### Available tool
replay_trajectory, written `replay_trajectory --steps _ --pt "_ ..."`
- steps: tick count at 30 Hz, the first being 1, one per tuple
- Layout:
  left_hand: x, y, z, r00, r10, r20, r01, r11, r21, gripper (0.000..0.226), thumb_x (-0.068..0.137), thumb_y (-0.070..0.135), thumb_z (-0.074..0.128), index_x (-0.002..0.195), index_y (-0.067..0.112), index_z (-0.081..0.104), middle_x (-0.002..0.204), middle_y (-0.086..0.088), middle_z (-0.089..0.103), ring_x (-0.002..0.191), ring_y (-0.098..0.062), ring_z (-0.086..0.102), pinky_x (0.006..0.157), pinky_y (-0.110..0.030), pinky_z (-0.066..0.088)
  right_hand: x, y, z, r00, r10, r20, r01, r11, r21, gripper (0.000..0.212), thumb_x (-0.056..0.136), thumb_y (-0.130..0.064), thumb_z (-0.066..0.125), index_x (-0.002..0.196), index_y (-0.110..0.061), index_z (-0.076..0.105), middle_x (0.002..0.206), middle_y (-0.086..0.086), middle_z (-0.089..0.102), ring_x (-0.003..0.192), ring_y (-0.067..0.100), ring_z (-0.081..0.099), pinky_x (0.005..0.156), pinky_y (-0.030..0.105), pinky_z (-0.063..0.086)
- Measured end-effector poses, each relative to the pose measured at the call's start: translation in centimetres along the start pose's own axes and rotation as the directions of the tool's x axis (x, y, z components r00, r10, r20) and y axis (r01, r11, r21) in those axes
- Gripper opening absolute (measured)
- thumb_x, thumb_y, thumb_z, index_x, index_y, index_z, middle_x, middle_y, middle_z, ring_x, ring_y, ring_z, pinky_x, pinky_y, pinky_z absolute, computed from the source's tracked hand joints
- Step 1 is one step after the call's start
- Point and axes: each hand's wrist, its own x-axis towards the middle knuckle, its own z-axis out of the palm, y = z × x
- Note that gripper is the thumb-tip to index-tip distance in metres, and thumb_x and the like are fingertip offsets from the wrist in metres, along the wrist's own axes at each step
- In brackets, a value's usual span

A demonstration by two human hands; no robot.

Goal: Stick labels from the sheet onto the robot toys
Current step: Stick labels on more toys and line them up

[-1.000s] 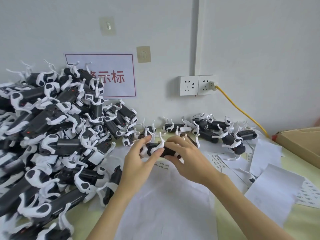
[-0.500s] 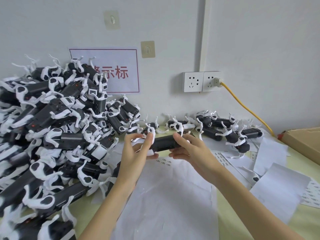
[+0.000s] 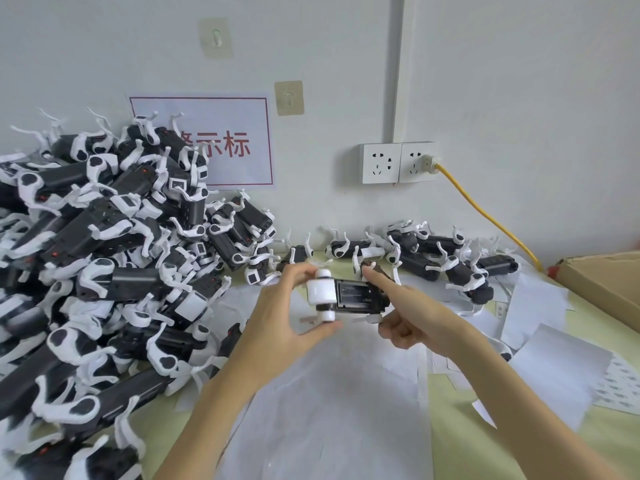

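At the centre of the frame the left hand [image 3: 277,317] pinches the white head end of a black-and-white robot toy [image 3: 349,295] between thumb below and fingers above, while the right hand [image 3: 412,320] grips the toy's other end, index finger stretched straight along its upper edge and the remaining fingers curled beneath. The toy lies level between the hands, above a large white paper sheet [image 3: 332,403] on the pale green table [image 3: 446,427]. Compared with half a second ago, the toy has been turned so that its ribbed black underside now faces the camera and the white head shows at the left; before, only a plain dark side showed. A big heap of toys [image 3: 104,265] fills the left of the frame, and a smaller row of toys [image 3: 433,254] lies along the wall at centre right. Label sheets [image 3: 620,386] with small printed marks, too small to read, lie at lower right among loose papers. A red-bordered wall sign [image 3: 228,140] shows the red characters "示标", partly hidden by the heap. A yellow cable [image 3: 485,216] runs from the wall socket [image 3: 398,162] towards a cardboard box [image 3: 609,282] at right.
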Motion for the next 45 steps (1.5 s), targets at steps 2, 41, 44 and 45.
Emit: replay_trajectory --steps 2,41,44,45 --pt "0.0 0.4 0.1 0.992 -0.126 -0.027 0.121 0.982 -0.148 0.059 0.073 0.055 0.086 0.125 0.047 0.059 0.118 0.023 0.069 0.113 -0.005 0.064 0.092 -0.011 0.043 -0.1 0.0 -0.2 0.999 -0.018 0.045 0.017 1.000 0.021 0.071 0.091 -0.082 0.046 0.103 -0.014 0.064 0.054 0.009 0.051 0.041 0.020 0.034 0.039 0.021 0.030" --pt "0.7 1.1 0.8 0.793 -0.607 -0.059 0.349 0.531 -0.772 0.056 0.098 0.066 0.053 0.108 0.016 0.076 0.103 -0.006 0.080 0.098 -0.022 0.075 0.091 -0.034 0.051 0.9 0.6 1.3 0.914 -0.386 0.121 0.244 0.765 0.596 0.053 0.091 -0.026 0.077 0.134 0.002 0.063 0.120 0.026 0.062 0.119 0.039 0.067 0.109 0.051 0.052" --pt "0.7 1.6 1.2 0.747 -0.664 0.023 0.423 0.448 -0.788 0.083 0.071 0.095 0.057 0.111 0.025 0.077 0.099 0.001 0.081 0.090 -0.018 0.077 0.079 -0.031 0.050 0.6 0.6 1.0 0.876 -0.473 0.093 0.429 0.853 0.297 0.056 0.086 -0.032 0.083 0.139 -0.027 0.066 0.130 0.004 0.069 0.124 0.017 0.067 0.107 0.035 0.049" --pt "0.5 1.8 1.3 0.733 -0.680 -0.015 0.417 0.467 -0.780 0.090 0.065 0.100 0.058 0.114 0.025 0.074 0.089 0.002 0.077 0.074 -0.014 0.072 0.067 -0.029 0.044 0.3 0.5 1.0 0.855 -0.502 0.132 0.475 0.859 0.190 0.058 0.086 -0.032 0.084 0.140 -0.033 0.064 0.133 -0.003 0.070 0.129 0.010 0.063 0.110 0.030 0.045"
